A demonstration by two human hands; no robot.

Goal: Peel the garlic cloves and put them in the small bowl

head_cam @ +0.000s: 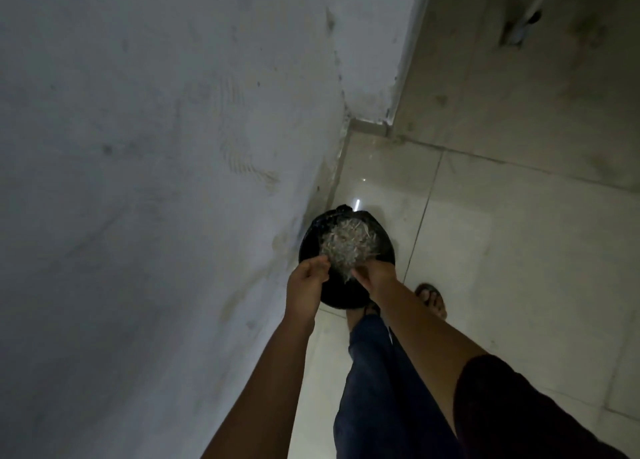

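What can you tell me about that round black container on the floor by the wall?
The round black container looks like a glossy plastic bin, standing upright on the pale tiled floor close against the grey wall. A heap of pale shredded papery scraps shows over its open top. The left hand and right hand hover at its near rim; contact is unclear.

Your left hand [307,280] and right hand [377,275] are blurry at the fingertips, so you cannot tell if they hold anything. The pale clump [348,245] between them is a fuzzy smear, and what it is made of is not clear. Your hands cover the near rim of the black bin [341,296]. Both arms run off the bottom edge. A small dark thing [519,31] on the far wall is too blurry to name.
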